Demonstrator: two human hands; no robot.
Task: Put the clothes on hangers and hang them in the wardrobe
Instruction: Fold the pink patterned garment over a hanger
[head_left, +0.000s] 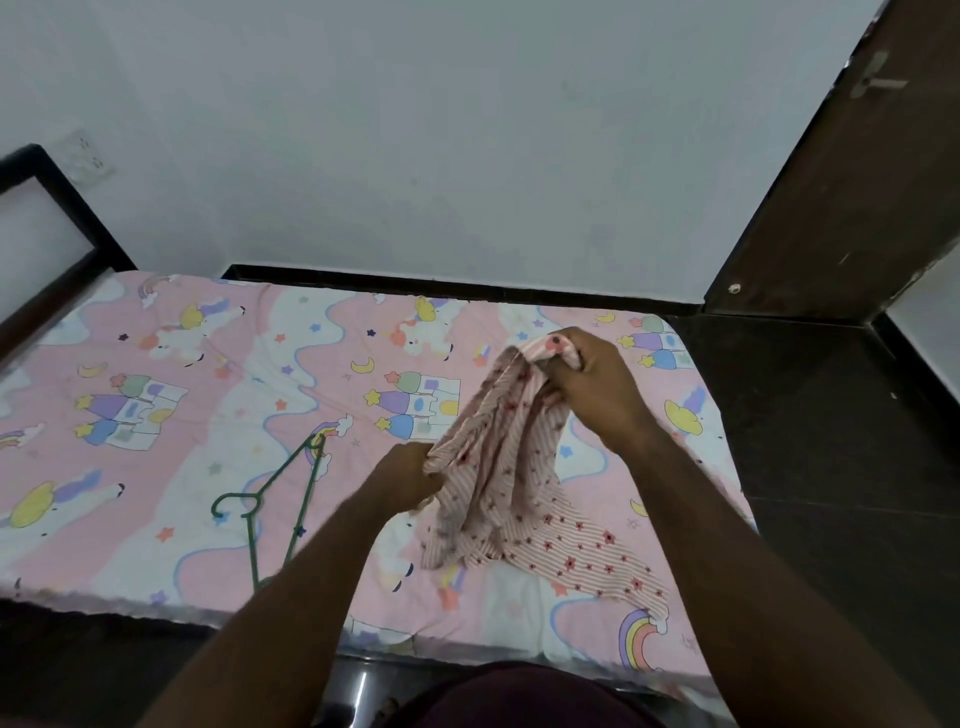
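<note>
A pink striped garment with small dark flowers (511, 467) hangs bunched between both hands over the bed. My right hand (597, 387) grips its upper edge, raised above the mattress. Lower and to the left, my left hand (408, 478) grips another part of the cloth. The garment's lower end trails onto the sheet toward the right. A green plastic hanger (283, 499) lies flat on the bed, left of my left forearm, which covers its lower corner.
The bed has a pink sheet printed with unicorns and castles (171, 395). A dark bed frame (57, 244) rises at the left. A dark wooden door (852, 171) stands at the right, over dark floor (831, 426). A white wall runs behind.
</note>
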